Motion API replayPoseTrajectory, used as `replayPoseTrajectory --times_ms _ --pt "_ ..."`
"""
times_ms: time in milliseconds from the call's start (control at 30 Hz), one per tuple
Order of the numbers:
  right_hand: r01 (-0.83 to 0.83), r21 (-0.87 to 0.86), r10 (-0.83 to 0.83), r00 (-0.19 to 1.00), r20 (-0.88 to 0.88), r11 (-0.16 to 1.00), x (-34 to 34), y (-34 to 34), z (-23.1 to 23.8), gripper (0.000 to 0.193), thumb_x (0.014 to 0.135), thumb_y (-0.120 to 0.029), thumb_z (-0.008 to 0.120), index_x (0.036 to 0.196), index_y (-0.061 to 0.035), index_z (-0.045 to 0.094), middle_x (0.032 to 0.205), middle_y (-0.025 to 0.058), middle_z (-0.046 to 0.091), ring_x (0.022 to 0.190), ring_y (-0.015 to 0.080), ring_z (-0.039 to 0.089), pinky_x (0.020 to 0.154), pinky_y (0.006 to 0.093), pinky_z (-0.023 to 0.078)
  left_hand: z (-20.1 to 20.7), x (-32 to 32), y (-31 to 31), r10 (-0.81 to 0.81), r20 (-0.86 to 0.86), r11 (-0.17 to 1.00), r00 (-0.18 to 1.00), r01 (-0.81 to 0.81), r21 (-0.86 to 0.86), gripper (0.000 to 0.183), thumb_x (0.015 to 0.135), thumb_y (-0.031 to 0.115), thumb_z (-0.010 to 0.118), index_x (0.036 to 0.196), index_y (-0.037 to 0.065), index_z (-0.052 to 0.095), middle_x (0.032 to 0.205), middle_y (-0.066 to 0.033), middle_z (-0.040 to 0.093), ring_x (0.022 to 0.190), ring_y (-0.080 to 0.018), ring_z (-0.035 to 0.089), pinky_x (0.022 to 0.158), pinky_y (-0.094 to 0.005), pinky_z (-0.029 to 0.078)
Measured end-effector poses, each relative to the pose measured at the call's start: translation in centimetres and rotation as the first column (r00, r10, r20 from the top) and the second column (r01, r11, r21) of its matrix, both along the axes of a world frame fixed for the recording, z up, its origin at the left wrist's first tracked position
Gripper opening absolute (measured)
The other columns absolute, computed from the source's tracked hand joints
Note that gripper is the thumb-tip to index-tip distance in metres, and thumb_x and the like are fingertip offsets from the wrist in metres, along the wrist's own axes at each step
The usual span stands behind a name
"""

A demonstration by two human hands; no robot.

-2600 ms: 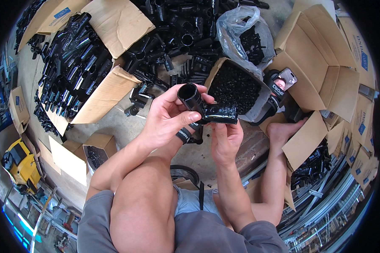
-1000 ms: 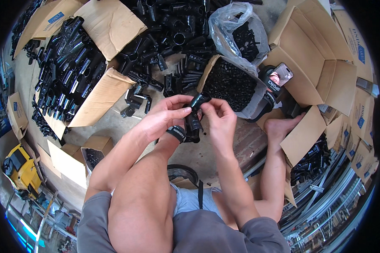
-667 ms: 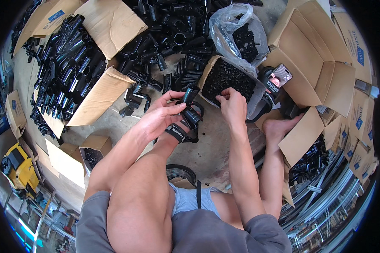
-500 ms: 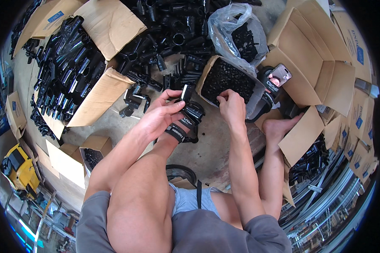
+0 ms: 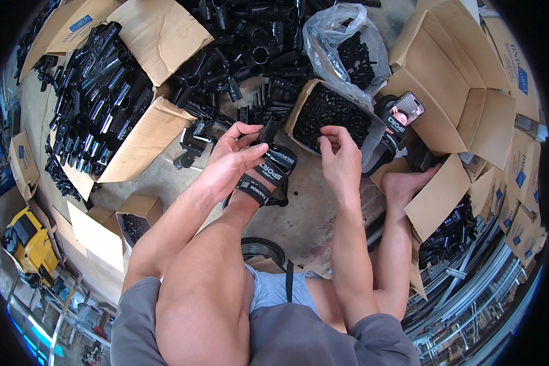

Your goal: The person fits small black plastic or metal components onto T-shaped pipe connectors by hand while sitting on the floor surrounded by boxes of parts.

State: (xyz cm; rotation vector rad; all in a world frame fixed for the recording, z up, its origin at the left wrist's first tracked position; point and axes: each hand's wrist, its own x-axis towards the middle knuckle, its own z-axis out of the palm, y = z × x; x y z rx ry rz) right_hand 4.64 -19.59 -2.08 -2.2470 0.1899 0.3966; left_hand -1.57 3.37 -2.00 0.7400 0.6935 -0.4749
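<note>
My left hand [image 5: 233, 160] pinches a short black tube-like part [image 5: 268, 130] between thumb and fingers, just above my sandalled foot. To its right, my right hand [image 5: 341, 157] hovers over the near edge of a carton of small black pieces [image 5: 332, 113]. Its thumb and fingertips are drawn together, and whatever lies between them is hidden or too small to name. More black tube parts [image 5: 277, 160] lie by my left foot, under the held one.
A clear plastic bag [image 5: 323, 46] with black pieces stands behind the carton. A large pile of black tubular parts [image 5: 250, 36] spreads at the back. An open carton [image 5: 143, 140] of tubes is at left, another open carton [image 5: 445, 73] at right. A phone [image 5: 409, 108] rests over my right sandal.
The part in my left hand has turned, and its bright glossy face no longer shows. My right hand has shifted slightly right and toward me, its fingers more upright.
</note>
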Motion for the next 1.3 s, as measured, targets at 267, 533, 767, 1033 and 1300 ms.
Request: replayPoseTrajectory --times_ms 267,533,767,1033,1300 --pt "-0.126 -0.155 0.097 0.979 -0.179 0.98 1.2 -0.4 -1.9 0.022 0.089 -0.017 0.073 0.105 -0.0019 0.071 0.092 0.0182 0.075 0.091 0.035 0.073 0.08 0.0427 0.056 0.5 0.3 -0.2 -0.026 0.019 0.997 0.999 0.024 0.075 0.036 0.093 -0.001 0.07 0.124 0.01 0.056 0.123 -0.0061 0.058 0.11 -0.0157 0.061 0.096 -0.0349 0.052" --pt "-0.259 -0.357 0.154 0.942 -0.298 0.898 1.5 1.7 -2.7 0.021 0.086 -0.021 0.075 0.097 -0.0036 0.074 0.095 0.0211 0.075 0.093 0.0415 0.072 0.084 0.0488 0.056 0.2 0.0 -0.1 -0.035 0.023 0.998 0.999 0.034 0.06 0.036 0.092 -0.001 0.072 0.122 0.009 0.057 0.123 -0.006 0.058 0.109 -0.0157 0.062 0.095 -0.0346 0.052" --pt "-0.196 -0.358 0.149 0.977 -0.153 0.913 0.4 -0.4 -3.0 0.017 0.089 -0.018 0.072 0.096 -0.0028 0.07 0.092 0.0189 0.073 0.09 0.0389 0.07 0.081 0.0488 0.055 0.3 0.1 -0.1 -0.027 0.042 0.998 0.999 0.025 0.061 0.036 0.092 0.001 0.072 0.123 0.011 0.056 0.126 -0.0062 0.057 0.109 -0.0146 0.062 0.094 -0.0338 0.052" --pt "-0.268 -0.162 0.287 0.951 0.113 0.95 -11.8 -1.5 -2.8 0.015 0.09 -0.014 0.073 0.096 -0.004 0.064 0.082 0.0147 0.066 0.071 0.0336 0.065 0.063 0.0439 0.053 -0.2 -0.5 0.8 0.004 0.015 0.998 1.0 -0.005 0.061 0.034 0.095 0.002 0.07 0.125 0.01 0.055 0.124 -0.0074 0.06 0.109 -0.0158 0.063 0.094 -0.0344 0.052" --pt "-0.452 -0.292 0.449 0.89 -0.08 0.843 -16.3 -4.3 -7.6 0.014 0.092 -0.007 0.065 0.105 -0.0039 0.058 0.099 0.0188 0.066 0.09 0.0412 0.066 0.076 0.0519 0.055 -0.1 0.0 0.1 -0.007 0.034 1.0 0.999 0.006 0.026 0.034 0.096 0.001 0.067 0.127 0.008 0.054 0.125 -0.0106 0.062 0.109 -0.0171 0.063 0.095 -0.0347 0.052"
